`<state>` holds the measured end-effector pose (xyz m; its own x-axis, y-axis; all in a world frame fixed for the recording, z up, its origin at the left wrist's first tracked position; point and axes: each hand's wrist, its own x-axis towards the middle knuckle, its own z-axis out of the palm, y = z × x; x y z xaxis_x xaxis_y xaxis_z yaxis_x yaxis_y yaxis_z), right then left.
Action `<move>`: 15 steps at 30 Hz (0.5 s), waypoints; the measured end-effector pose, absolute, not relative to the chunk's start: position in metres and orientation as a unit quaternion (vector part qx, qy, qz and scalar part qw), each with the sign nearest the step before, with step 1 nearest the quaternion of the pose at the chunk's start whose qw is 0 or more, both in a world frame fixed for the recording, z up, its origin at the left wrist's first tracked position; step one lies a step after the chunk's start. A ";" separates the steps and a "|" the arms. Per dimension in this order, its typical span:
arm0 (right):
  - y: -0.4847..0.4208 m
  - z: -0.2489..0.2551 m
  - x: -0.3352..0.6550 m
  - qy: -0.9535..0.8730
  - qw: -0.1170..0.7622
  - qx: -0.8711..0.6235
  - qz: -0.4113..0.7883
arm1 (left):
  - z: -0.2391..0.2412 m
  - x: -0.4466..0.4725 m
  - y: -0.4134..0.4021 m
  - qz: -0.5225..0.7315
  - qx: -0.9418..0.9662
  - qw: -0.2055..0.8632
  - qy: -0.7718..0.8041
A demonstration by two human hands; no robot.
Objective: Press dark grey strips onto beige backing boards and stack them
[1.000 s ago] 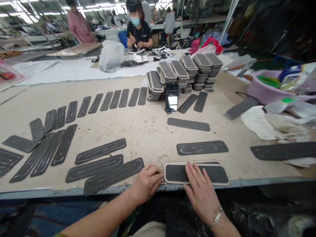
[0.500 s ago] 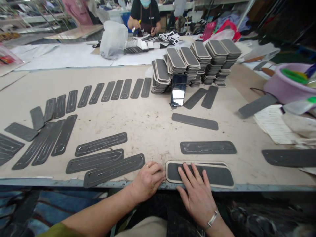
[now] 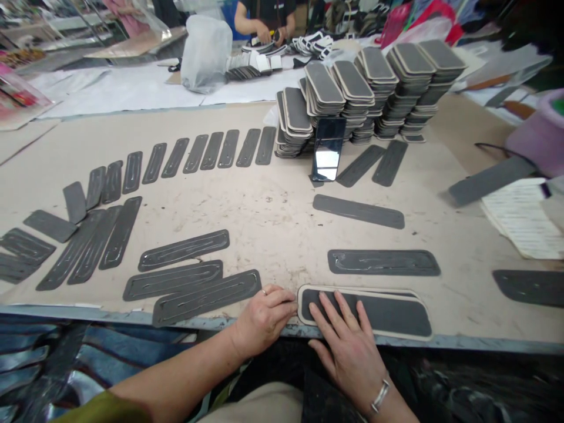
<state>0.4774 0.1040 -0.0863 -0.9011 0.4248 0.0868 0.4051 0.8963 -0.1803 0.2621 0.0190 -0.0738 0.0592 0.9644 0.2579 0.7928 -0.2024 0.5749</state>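
Near the front edge of the table lies a dark grey rounded strip [image 3: 396,312] with a cream border, on top of another one that peeks out behind it. My right hand [image 3: 348,335] rests flat on the strip's left half, fingers spread. Just off the strip's left end is my left hand [image 3: 267,317], its fingers curled together and their tips close to the cream border; what they pinch, if anything, is hidden. Grey strips with shiny lines on them lie around: one [image 3: 383,262] behind the bordered strip, and one [image 3: 207,298] left of my left hand.
Tall stacks of bordered grey pieces [image 3: 324,88] stand at the back, with a phone [image 3: 328,150] leaning upright in front. A row of smaller grey pieces [image 3: 229,148] curves leftward. Paper sheets [image 3: 522,217] and a purple tub [image 3: 540,135] are right. Across the table a person [image 3: 264,23] works.
The view has shifted slightly, so the stacks and tub appear farther right and higher. My right hand has slid a little toward the strip's left end; my left hand stays beside it.
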 end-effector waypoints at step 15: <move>0.105 -0.081 0.473 -0.972 0.048 -0.210 0.090 | -0.074 0.262 0.018 0.255 0.737 0.141 0.610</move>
<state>0.4730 0.1046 -0.0812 -0.9072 0.4169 0.0560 0.3995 0.8955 -0.1960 0.2617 0.0181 -0.0745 0.1259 0.9710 0.2034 0.8268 -0.2160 0.5194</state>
